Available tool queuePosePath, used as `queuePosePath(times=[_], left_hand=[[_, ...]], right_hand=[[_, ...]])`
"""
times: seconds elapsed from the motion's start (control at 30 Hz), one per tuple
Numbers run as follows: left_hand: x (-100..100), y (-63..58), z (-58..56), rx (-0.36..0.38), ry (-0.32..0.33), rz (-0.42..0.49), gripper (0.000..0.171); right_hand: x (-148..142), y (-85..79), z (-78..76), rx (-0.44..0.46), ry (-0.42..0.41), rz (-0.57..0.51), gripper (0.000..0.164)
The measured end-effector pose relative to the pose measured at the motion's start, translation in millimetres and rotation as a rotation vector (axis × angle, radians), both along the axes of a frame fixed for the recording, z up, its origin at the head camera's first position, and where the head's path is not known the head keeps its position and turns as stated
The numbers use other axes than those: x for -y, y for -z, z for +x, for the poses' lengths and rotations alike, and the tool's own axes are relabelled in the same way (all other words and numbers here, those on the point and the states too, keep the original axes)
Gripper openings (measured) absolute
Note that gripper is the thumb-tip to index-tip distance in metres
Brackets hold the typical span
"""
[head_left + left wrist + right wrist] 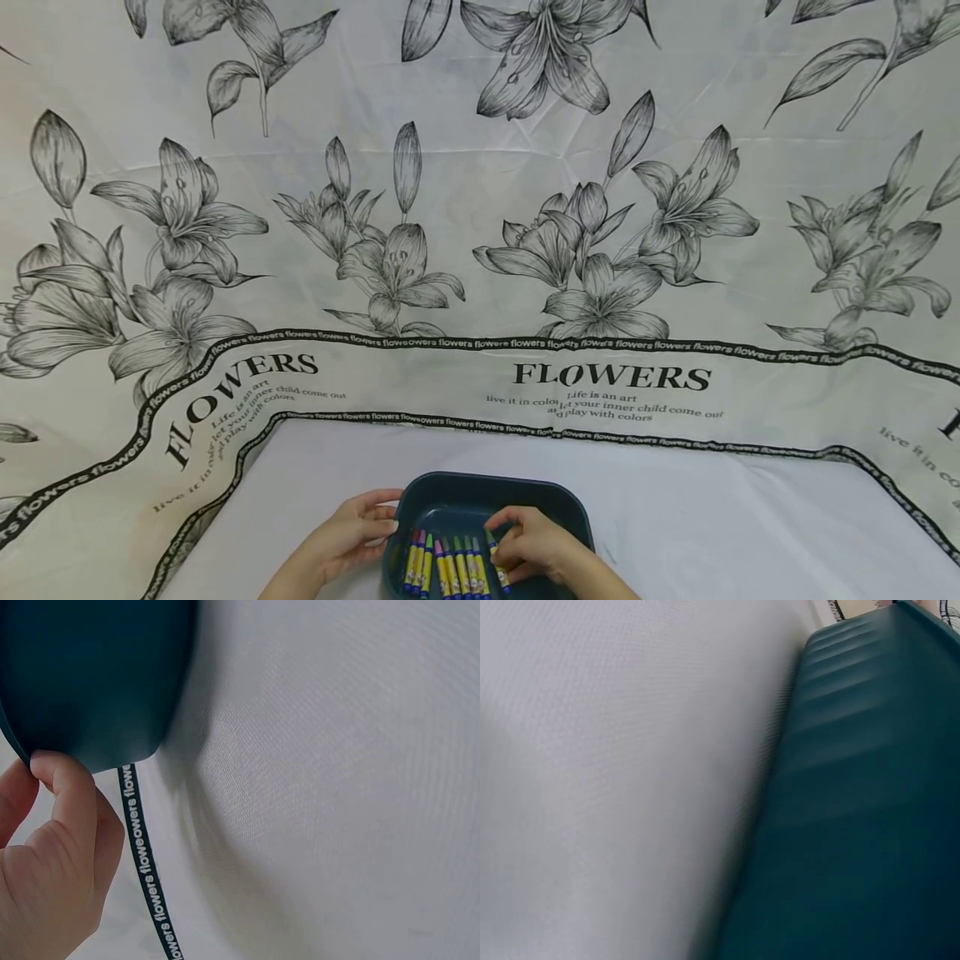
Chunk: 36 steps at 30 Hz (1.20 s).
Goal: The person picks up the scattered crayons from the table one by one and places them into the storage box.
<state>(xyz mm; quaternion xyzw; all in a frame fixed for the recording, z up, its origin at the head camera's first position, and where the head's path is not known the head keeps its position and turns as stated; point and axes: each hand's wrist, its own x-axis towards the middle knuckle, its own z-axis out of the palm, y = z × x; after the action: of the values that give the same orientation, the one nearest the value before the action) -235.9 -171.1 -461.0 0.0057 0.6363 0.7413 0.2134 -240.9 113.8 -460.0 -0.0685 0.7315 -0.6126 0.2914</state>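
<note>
A dark teal tray (573, 502) with rounded corners sits at the bottom of the head view. Inside it lies a row of crayons (459, 567) in yellow wrappers with blue ends and tips of several colours. My left hand (351, 532) grips the tray's left rim; in the left wrist view its thumb and finger pinch the edge. Reaching in over the right side, my right hand (534, 543) pinches a green-tipped crayon (494, 552) at the row's right end, index finger near the tip, thumb near the blue end. The right wrist view shows only the tray's ribbed outer wall (847, 780) and cloth.
A white cloth surface (720, 525) spreads under and around the tray. Behind it hangs a pale cloth (450, 292) printed with lilies and lettering, its black-banded border (630, 442) bounding the surface at the back and sides.
</note>
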Motion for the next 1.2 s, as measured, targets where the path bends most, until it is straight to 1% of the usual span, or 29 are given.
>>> queuePosePath(times=[0.2, 0.37, 0.63, 0.97, 1.2], left_hand=[[1, 1.7, 0.4, -0.016, 0.006, 0.012, 0.056], [1, 1.6, 0.9, -0.008, 0.009, 0.015, 0.056], [1, 1.7, 0.4, -0.007, 0.012, 0.023, 0.055], [0, 0.5, 1.0, -0.014, 0.012, 0.035, 0.054], [0, -1.0, 1.9, -0.012, 0.020, 0.041, 0.053]], right_hand=[[3, 2.1, -0.4, -0.016, -0.005, 0.039, 0.034], [6, 2.8, 0.2, -0.025, 0.005, 0.069, 0.032], [8, 2.1, 0.4, -0.006, 0.036, 0.075, 0.028], [2, -2.5, -0.5, -0.016, 0.043, 0.040, 0.029], [-8, -14.3, -2.4, -0.015, 0.040, -0.002, 0.032]])
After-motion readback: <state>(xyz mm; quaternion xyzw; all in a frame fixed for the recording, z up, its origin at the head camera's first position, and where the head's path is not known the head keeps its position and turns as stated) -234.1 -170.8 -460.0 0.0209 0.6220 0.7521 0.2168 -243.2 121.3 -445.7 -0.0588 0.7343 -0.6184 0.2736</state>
